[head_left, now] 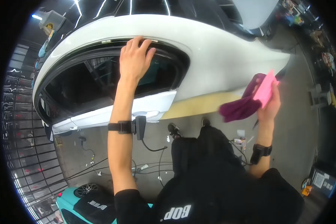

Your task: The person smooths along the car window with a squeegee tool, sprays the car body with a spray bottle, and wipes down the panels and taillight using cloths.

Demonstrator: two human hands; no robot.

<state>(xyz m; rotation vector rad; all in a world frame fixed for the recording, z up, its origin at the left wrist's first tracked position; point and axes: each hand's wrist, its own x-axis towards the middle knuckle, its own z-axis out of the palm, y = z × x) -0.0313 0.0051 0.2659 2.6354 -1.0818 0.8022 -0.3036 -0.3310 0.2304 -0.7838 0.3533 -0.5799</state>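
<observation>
My left hand (135,61) reaches to the top of the white car's side window, its fingers spread over the dark upper edge of the door frame (100,48). Nothing shows in that hand. My right hand (272,102) is closed around a flat pink squeegee (266,89) and a bunched dark purple cloth (242,106), which hangs off to the left. Both are held in front of the white car's rear side panel (220,63). The white door (142,106) stands a little out from the body, and a yellowish strip (198,105) runs along the lower panel.
Black cables (138,168) and scraps of paper lie on the grey floor. Behind on the left is a turquoise car (67,199) beside a dark grid wall (24,127). A grey stool (319,97) and a blue box (323,183) stand at the right.
</observation>
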